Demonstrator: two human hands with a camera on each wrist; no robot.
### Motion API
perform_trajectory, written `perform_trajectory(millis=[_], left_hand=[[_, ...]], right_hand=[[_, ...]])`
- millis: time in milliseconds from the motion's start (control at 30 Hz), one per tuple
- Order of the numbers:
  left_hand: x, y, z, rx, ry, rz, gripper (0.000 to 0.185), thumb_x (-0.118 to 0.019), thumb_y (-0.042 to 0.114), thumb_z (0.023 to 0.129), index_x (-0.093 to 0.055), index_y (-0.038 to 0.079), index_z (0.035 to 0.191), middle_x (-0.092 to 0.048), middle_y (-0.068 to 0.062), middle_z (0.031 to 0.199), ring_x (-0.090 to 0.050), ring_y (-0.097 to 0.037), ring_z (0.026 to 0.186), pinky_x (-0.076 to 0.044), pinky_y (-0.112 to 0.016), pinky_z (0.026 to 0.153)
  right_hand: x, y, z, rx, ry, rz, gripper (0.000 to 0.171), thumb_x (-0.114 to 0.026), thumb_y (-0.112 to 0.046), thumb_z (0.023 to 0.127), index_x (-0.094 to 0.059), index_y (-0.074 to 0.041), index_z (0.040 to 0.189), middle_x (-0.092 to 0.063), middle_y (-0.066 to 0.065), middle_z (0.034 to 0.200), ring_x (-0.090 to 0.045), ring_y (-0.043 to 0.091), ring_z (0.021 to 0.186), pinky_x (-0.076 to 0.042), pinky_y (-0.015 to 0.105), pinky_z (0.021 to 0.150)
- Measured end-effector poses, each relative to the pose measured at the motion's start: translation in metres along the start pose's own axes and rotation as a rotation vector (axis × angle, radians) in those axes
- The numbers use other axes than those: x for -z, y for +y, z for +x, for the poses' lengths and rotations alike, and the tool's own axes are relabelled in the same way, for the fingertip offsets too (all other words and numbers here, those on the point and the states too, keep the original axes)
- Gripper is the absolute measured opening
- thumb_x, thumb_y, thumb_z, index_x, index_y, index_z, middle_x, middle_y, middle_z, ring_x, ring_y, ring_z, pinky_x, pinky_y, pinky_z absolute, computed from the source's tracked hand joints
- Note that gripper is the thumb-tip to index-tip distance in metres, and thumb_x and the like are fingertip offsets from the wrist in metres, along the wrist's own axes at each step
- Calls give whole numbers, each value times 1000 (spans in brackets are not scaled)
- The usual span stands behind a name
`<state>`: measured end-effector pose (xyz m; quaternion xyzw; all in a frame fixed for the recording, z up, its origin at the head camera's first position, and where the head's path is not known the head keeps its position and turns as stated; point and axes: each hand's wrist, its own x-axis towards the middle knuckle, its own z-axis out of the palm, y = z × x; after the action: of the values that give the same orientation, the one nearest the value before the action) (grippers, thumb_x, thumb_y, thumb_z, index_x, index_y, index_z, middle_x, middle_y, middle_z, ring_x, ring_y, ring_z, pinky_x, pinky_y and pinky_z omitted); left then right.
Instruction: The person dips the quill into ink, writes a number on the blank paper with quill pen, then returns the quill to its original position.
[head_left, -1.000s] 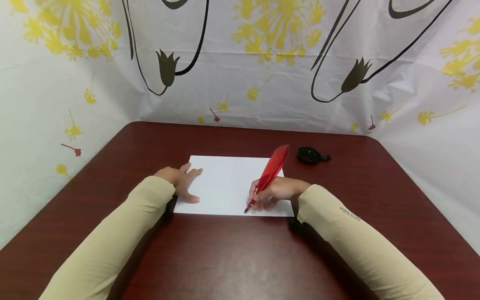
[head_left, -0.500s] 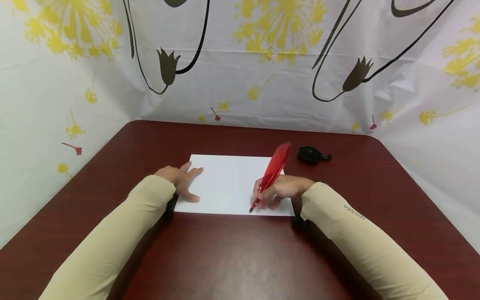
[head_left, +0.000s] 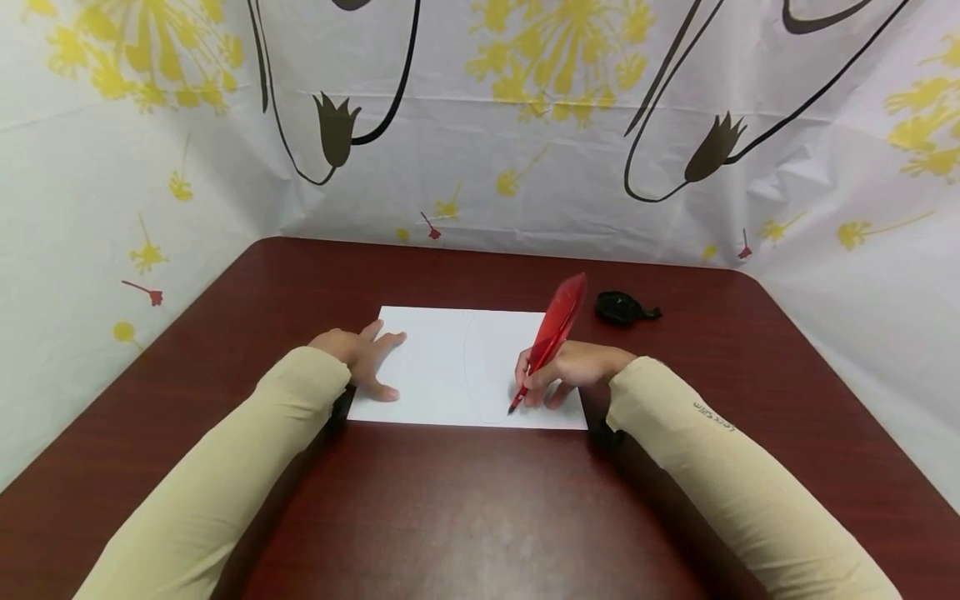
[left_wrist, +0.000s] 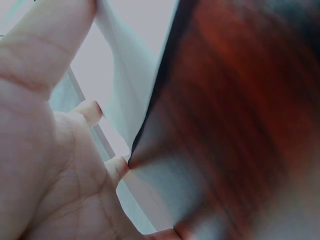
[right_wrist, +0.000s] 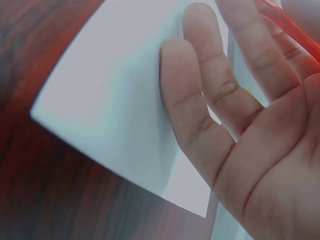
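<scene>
Red feather-shaped pen (head_left: 558, 321), apparently plastic, pinched by right hand (head_left: 576, 364); smooth rectangular white paper (head_left: 431, 367), left hand (head_left: 359, 358) spread at edge.

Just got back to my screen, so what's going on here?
A person's right hand pinches a red feather-shaped pen, its tip down at the white paper. The left hand, fingers spread, rests at the paper's left edge. The paper bears a faint curved line. A dark object lies on the table.

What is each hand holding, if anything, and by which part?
The right hand holds the red feather pen low on its shaft, near the dark tip. The left hand holds nothing; its spread fingers rest on the white paper.
</scene>
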<state>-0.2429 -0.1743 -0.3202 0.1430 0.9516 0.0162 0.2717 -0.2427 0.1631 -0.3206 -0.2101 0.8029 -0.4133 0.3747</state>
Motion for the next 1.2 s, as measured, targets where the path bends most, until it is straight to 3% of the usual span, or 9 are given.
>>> perform_trajectory(millis=[500,700,1200], left_hand=[[0,0,0,8,-7,-2,109,-65,68,79,-5,23,157,7,-22,159,-30,-48,133,-33,-58,99],[-5,-1,0,16,-29,-13,111,-65,69,78,-4,22,157,8,-22,159,-25,-49,136,-30,-59,101],[0,-1,1,3,-10,-2,110,-65,69,78,-5,22,157,7,-23,159,-22,-50,137,-29,-61,101]], right_hand=[[5,-1,1,4,52,9,14,-61,-14,89,-62,-4,99,-67,15,91,-62,25,83,-53,43,74],[3,0,2,2,71,-2,14,-63,-14,89,-63,-6,100,-68,13,93,-62,26,84,-53,43,75],[11,-1,2,43,119,-12,14,-60,-13,91,-61,-3,101,-67,13,88,-61,26,82,-53,45,74]])
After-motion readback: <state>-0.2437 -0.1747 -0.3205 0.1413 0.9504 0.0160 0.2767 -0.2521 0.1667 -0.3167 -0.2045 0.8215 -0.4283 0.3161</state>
